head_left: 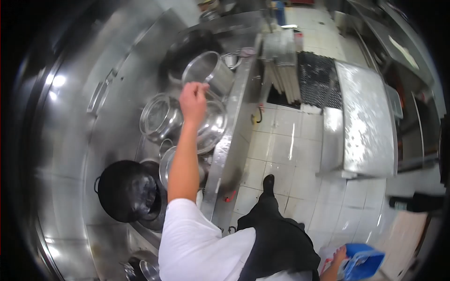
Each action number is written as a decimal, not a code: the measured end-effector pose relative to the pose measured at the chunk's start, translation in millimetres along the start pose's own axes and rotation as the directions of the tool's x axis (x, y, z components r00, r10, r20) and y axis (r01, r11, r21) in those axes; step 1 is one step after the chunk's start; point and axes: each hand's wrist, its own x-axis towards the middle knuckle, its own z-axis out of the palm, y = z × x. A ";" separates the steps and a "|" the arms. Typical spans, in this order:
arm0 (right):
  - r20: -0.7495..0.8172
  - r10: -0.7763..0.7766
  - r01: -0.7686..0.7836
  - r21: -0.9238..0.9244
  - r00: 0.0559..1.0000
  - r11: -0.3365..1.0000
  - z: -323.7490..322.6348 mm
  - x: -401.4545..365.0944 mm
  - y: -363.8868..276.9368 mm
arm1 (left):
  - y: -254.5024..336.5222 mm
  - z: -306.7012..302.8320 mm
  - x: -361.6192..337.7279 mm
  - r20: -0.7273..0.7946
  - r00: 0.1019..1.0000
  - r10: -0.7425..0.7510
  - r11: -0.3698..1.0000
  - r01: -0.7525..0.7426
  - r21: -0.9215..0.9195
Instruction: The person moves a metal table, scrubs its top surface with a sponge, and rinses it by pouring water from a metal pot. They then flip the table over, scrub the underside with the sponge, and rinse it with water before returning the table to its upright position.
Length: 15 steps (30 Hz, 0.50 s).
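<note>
My left hand [193, 100] is stretched forward over the stove counter, its fingers curled closed. Whether something small is in them, I cannot make out. Just beyond it a tall steel pot [208, 70] leans on its side, and a wide steel basin [213, 122] lies under the wrist. A round steel bowl [161, 117] sits to the left of the hand. Low at the right, my right hand [340, 254] has its fingers at the edge of a blue plastic bin [364, 262], seemingly gripping it. Something white and red, partly hidden, is beside that hand.
A black wok [126, 191] rests on the counter at left, and another dark wok [197, 44] is at the back. The steel counter edge [229, 140] runs along my left. A steel table [365, 117] stands across the wet tiled floor [304, 164]. Another person's shoe [408, 202] shows at right.
</note>
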 end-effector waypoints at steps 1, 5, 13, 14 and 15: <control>0.013 -0.029 0.029 -0.030 1.000 0.999 20.2 -1.4 -8.3 | -56.7 -7.9 22.6 -0.054 0.999 0.000 0.995 0.006 0.102; 0.154 -0.301 0.330 -0.614 0.941 0.717 80.5 -40.8 -68.9 | -272.0 -40.7 47.9 -0.152 0.988 -0.035 0.841 0.111 0.529; 0.074 -0.460 0.356 -0.744 0.885 0.566 155.2 -143.0 -186.5 | -487.1 -91.3 4.1 0.344 0.920 -0.189 0.373 -0.257 0.892; 0.089 -0.504 0.373 -0.783 0.859 0.498 146.3 -129.5 -186.6 | -500.2 -95.1 -1.5 0.501 0.840 -0.208 0.370 -0.407 0.835; 0.076 -0.511 0.365 -0.789 0.856 0.494 150.3 -137.0 -193.6 | -508.1 -90.1 -7.0 0.525 0.826 -0.205 0.391 -0.422 0.818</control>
